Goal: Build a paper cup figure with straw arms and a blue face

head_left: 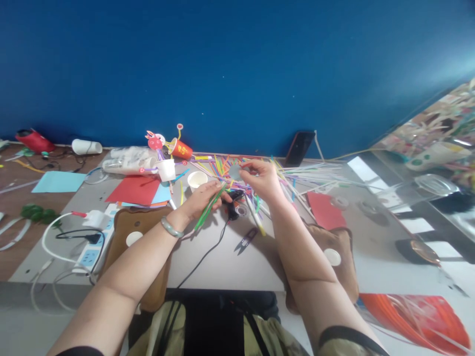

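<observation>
My left hand (210,199), a bangle on its wrist, is closed around a few green pipe cleaners (208,211) that slant down toward me. My right hand (261,179) is raised over the heap of colourful pipe cleaners (222,165), with thumb and fingertips pinched together. A pale grey round piece (234,172) shows at those fingertips; whether they grip it is unclear. Under and between the hands lies a black corded tool (233,210), partly covered. A white paper cup (197,180) stands just behind my left hand. Nearer me is a pair of thread snips (246,241).
Brown cushions (139,247) lie under my forearms. To the left are a power strip (97,242), red paper (133,190) and cup figures (166,169). A phone (299,147) leans on the blue wall. On the right lie red paper (326,210) and a tape roll (339,202).
</observation>
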The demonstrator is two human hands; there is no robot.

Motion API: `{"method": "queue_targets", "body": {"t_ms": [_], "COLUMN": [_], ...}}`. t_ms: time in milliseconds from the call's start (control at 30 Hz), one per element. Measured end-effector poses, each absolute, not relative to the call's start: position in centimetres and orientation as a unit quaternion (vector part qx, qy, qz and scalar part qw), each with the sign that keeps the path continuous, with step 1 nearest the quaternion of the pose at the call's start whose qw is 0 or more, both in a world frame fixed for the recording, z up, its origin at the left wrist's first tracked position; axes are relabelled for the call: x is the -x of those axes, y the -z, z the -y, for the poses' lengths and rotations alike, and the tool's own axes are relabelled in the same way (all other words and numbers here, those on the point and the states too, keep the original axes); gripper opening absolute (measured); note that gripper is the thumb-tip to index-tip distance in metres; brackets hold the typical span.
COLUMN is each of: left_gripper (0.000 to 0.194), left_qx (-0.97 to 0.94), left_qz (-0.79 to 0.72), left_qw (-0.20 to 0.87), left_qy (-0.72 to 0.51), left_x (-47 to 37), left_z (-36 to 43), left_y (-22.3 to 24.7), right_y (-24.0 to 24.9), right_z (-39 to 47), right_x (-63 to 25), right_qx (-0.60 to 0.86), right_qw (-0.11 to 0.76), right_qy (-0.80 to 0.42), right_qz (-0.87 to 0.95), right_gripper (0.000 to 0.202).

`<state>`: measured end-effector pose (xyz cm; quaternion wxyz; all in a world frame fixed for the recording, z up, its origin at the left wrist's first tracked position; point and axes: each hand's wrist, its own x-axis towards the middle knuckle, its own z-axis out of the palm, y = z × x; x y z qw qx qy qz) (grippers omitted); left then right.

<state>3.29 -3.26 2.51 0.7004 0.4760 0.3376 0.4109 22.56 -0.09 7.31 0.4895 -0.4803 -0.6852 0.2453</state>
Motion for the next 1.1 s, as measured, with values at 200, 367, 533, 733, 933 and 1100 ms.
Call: {"method": "queue_targets", "body": {"t_ms": [200, 367, 533, 733, 933, 1100], "left_gripper": [0.036, 0.029, 0.022, 0.016, 0.033, 0.040], "left_qx": [-0.468, -0.444, -0.374, -0.316, -0.432, -0.517], "left_qz": [-0.340, -0.347, -0.335, -0.285, -0.293, -0.309], "left_qw": [0.704, 0.708, 0.727, 0.760, 0.716, 0.665], "left_qy": [-0.413, -0.425, -0.468, -0.492, -0.463, -0.442], "left_x": [-3.4, -3.5, -3.5, -3.3, -3.5, -3.7], "left_z": [3.3, 3.2, 2.8, 2.4, 3.0, 3.5], "left_y": [-2.3, -2.6, -3.0, -2.8, -1.8, -1.5], "right_y": [-7.2, -7.4, -7.8, -8.1, -8.1, -7.9], "right_z": [0.2, 0.3, 0.4, 0.5, 0.4, 0.3], "right_x": [-22.4, -22.3, -22.4, -22.6, -22.7, -22.9], "right_qx": [0.478, 0.476, 0.486, 0.495, 0.505, 0.490], "right_qw": [0.481, 0.483, 0.496, 0.495, 0.472, 0.440], "right_qy": [-0.245, -0.250, -0.237, -0.232, -0.268, -0.295], "right_qz": [0.693, 0.691, 0.680, 0.675, 0.671, 0.693], "right_gripper": [0.011, 0.012, 0.014, 0.015, 0.015, 0.012]}}
